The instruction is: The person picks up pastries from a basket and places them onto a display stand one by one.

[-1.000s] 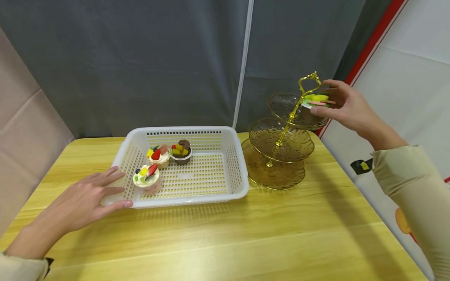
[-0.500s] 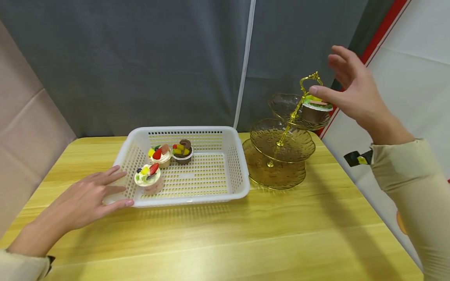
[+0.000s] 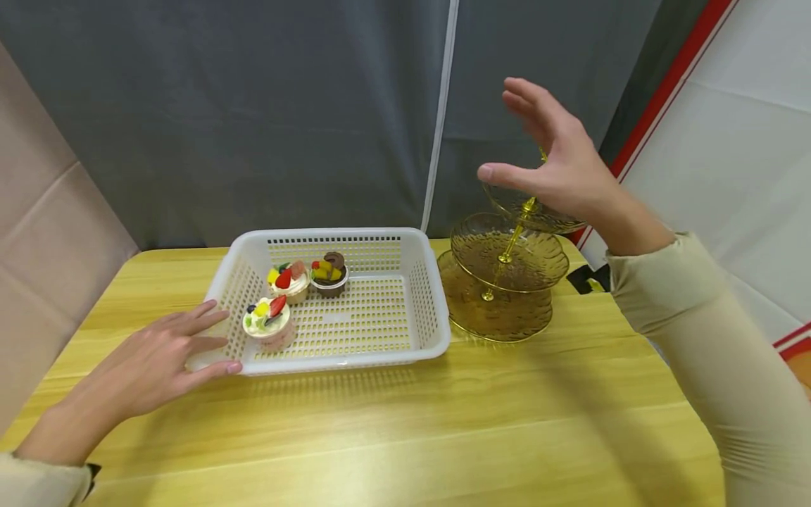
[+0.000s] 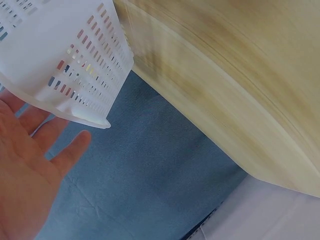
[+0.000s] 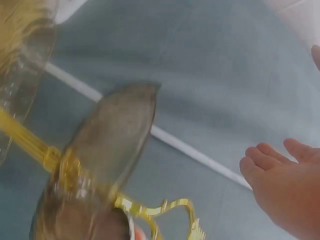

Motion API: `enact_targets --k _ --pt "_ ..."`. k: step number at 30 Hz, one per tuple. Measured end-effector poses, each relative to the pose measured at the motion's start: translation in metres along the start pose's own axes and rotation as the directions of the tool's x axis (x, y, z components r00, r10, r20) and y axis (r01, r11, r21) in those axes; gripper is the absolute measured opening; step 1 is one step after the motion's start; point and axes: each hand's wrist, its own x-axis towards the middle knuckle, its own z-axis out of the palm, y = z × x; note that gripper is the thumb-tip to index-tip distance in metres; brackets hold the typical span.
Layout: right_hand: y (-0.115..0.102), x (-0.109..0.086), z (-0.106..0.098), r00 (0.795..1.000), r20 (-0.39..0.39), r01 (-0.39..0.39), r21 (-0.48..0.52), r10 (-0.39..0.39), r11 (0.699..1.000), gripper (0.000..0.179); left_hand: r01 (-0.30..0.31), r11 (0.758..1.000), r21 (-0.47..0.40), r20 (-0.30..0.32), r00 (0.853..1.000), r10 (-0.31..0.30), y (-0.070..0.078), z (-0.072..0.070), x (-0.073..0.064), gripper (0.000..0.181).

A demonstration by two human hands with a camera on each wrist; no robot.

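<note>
My left hand [image 3: 148, 362] spreads its fingers at the left end of a white plastic basket [image 3: 342, 362]; the fingertips touch its rim. In the basket sit a strawberry-topped cupcake in a pink cup [image 3: 269, 325], a cream cupcake with fruit [image 3: 290, 280] and a chocolate cupcake [image 3: 329, 272]. My right hand [image 3: 564, 165] hovers in front of the top of a gold three-tier cake stand [image 3: 538, 264], its thumb apart from its fingers and nothing held. That hand hides the top-tier cupcake in the head view; its dark cup [image 5: 114, 225] shows blurred in the right wrist view.
Everything stands on a light wooden table [image 3: 405, 429]. Behind it hangs a grey curtain [image 3: 285, 127] with a white seam strip. At the right, a white panel with a red border [image 3: 747, 162] rises beyond the table edge.
My right hand has let go of the green-and-yellow-topped cupcake on the stand's top tier, lifted, then moved left across the stand. My left hand stays at the basket.
</note>
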Motion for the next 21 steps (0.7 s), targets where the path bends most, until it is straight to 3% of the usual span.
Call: enact_targets --k 12,21 --pt "-0.007 0.017 0.047 0.989 0.122 0.075 0.068 -0.083 0.995 0.092 -0.016 1.000 -0.001 -0.017 1.000 0.016 -0.001 0.000 -0.001 0.053" --pt "0.000 0.021 0.088 0.964 0.256 0.083 -0.029 -0.073 0.996 0.094 -0.009 1.000 -0.005 -0.016 1.000 0.009 -0.001 0.000 -0.003 0.053"
